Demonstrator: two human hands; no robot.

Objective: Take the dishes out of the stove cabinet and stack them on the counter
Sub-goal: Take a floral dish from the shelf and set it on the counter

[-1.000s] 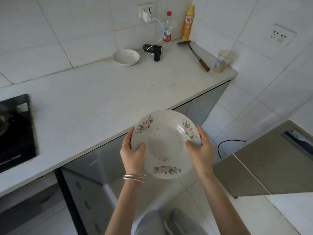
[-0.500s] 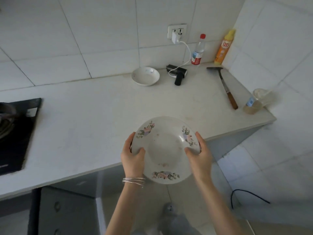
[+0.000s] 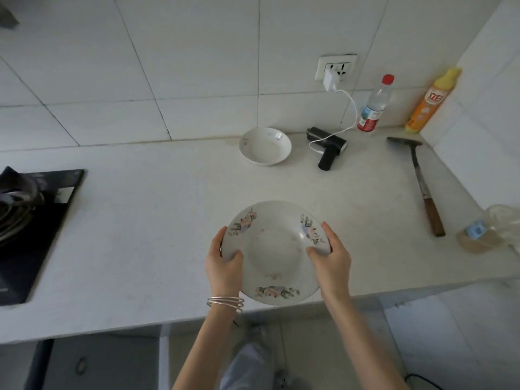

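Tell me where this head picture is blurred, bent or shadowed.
Head view: motion blur smears the stove at the left edge and the plastic cup at the right; wide-angle bending curves the wall tile lines; light is soft and even, with only a faint shadow under the floral plate held by the left hand and right hand.

The plate (image 3: 274, 250) looks like glazed ceramic, smooth and faintly glossy, with printed flowers on the rim. The bowl (image 3: 265, 146) has the same shiny glaze. The counter (image 3: 146, 220) is pale and matt, stone-like, slightly smudged. Wall tiles (image 3: 197, 52) are smooth with a soft sheen. The stove (image 3: 36, 232) top is black and glossy. The cleaver (image 3: 422, 181) has dull metal and a brown wooden handle. Thin metal bangles (image 3: 225, 302) shine. The bottle (image 3: 375, 104) is clear plastic.
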